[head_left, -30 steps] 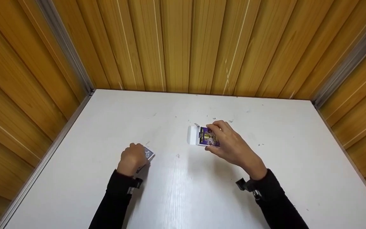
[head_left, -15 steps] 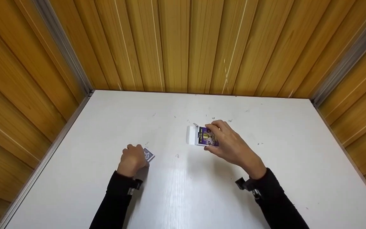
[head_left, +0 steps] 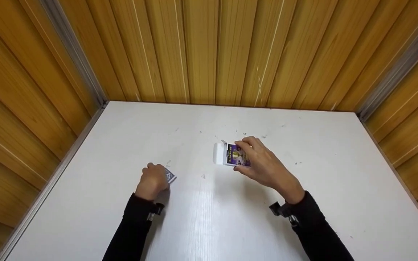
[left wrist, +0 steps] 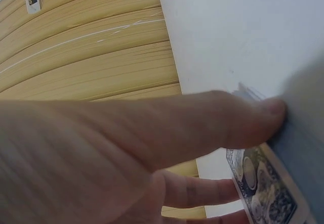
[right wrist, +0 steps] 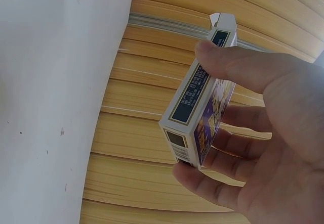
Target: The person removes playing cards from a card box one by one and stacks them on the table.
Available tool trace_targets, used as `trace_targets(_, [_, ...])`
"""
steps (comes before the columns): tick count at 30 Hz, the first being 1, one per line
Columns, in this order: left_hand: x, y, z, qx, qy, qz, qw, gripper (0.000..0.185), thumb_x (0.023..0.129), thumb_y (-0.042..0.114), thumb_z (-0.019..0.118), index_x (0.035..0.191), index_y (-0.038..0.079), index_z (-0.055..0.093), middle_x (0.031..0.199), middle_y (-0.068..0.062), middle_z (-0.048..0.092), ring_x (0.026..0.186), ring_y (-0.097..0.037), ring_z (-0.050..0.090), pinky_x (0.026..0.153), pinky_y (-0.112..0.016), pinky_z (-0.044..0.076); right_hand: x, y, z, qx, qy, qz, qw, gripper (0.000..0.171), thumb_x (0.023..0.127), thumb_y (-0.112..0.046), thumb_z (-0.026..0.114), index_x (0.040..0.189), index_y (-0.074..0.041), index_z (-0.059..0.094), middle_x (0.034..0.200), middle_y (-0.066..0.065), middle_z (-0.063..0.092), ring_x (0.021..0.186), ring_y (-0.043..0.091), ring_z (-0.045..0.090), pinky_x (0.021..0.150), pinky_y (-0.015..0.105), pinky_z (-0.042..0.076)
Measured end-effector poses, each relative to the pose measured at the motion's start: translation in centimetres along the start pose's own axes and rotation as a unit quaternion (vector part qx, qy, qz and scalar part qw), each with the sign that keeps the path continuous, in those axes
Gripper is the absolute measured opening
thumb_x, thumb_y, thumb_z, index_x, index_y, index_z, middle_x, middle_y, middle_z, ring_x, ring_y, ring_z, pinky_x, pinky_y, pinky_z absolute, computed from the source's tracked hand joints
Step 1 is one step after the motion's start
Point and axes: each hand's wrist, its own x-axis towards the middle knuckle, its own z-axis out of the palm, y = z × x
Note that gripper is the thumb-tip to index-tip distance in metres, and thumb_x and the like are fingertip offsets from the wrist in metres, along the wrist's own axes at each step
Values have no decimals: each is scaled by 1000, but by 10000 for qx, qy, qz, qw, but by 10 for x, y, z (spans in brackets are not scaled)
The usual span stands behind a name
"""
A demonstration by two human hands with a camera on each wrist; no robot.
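Observation:
My right hand (head_left: 258, 159) grips a purple and white card box (head_left: 230, 154) a little above the white table (head_left: 209, 188); its white flap stands open on the left end. In the right wrist view the thumb and fingers clamp the card box (right wrist: 202, 107) by its long edges. My left hand (head_left: 153, 180) holds a deck of blue-backed cards (head_left: 169, 176) low over the table at the left. In the left wrist view the thumb lies across the deck of blue-backed cards (left wrist: 266, 181), with the fingers curled under it.
Wooden slatted walls (head_left: 209, 50) close in the table on three sides, with metal corner strips (head_left: 74, 54) at the back corners. Small dark specks dot the tabletop near the back.

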Motion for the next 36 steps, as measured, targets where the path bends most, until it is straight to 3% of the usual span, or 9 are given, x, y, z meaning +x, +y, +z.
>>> trace_targets(7, [0, -2, 0, 190, -18, 231, 9996, 35, 77, -1, 73, 104, -18, 60, 96, -26, 53, 96, -42, 55, 83, -52, 53, 0, 1, 1, -56, 25, -154, 9999, 67, 85, -25, 88, 138, 1, 57, 130, 14, 54, 110, 25, 54, 88, 40, 52])
trace_targets(12, [-1, -1, -4, 48, -30, 17, 10000, 57, 80, 20, 87, 112, -18, 59, 102, -25, 51, 103, -42, 55, 87, -54, 53, 0, 1, 2, -87, 20, -158, 9998, 67, 85, -25, 87, 138, 1, 57, 129, 14, 55, 110, 25, 54, 87, 39, 53])
trace_targets(15, [-4, 3, -11, 71, 313, -14, 9995, 58, 86, 31, 84, 112, -15, 59, 101, -23, 52, 103, -41, 56, 85, -55, 53, 0, 1, 2, -89, 7, -150, 9998, 67, 85, -24, 87, 139, 1, 57, 130, 14, 55, 110, 25, 54, 88, 39, 52])
trace_targets(18, [-12, 11, -21, 49, 1081, 329, 9936, 48, 93, 31, 78, 108, -11, 63, 97, -21, 58, 96, -40, 59, 79, -56, 54, 0, -1, 1, -106, -5, -154, 9998, 68, 84, -24, 88, 139, 1, 57, 129, 14, 55, 111, 25, 54, 90, 40, 51])
trace_targets(21, [-24, 25, -27, -250, 2033, 972, 9740, 35, 93, 23, 79, 107, -6, 69, 96, -20, 66, 89, -38, 64, 74, -51, 55, 0, -2, 1, -122, -10, -169, 9998, 68, 83, -23, 89, 138, 1, 57, 129, 14, 55, 113, 26, 54, 93, 40, 50])
trace_targets(26, [-40, 54, -24, -714, 3339, 2222, 9132, 15, 90, 13, 81, 99, 3, 74, 91, -11, 71, 81, -29, 66, 68, -41, 55, 0, -6, 1, -125, -32, -187, 9997, 70, 83, -22, 90, 140, 1, 57, 129, 14, 55, 115, 27, 53, 95, 41, 49])
trace_targets(28, [-44, 64, -20, -824, 3595, 2600, 8924, 11, 90, 11, 81, 95, 6, 73, 90, -7, 70, 82, -26, 65, 68, -39, 53, 1, -8, 1, -132, -40, -207, 9997, 70, 82, -21, 90, 140, 1, 57, 130, 14, 56, 115, 27, 53, 95, 40, 49])
trace_targets(30, [-47, 73, -16, -940, 3709, 2860, 8786, 9, 90, 11, 80, 94, 8, 73, 91, -5, 69, 84, -24, 64, 70, -38, 52, 1, -9, 2, -154, -27, -264, 9995, 70, 82, -20, 90, 140, 1, 57, 130, 14, 56, 115, 27, 53, 96, 40, 49])
trace_targets(36, [-49, 87, -8, -1260, 3816, 3362, 8517, 11, 91, 8, 78, 98, 9, 70, 96, -4, 68, 91, -23, 63, 75, -37, 50, 1, -12, 4, -247, 98, -530, 9982, 70, 78, -18, 93, 137, 0, 59, 127, 13, 57, 115, 27, 54, 96, 40, 49])
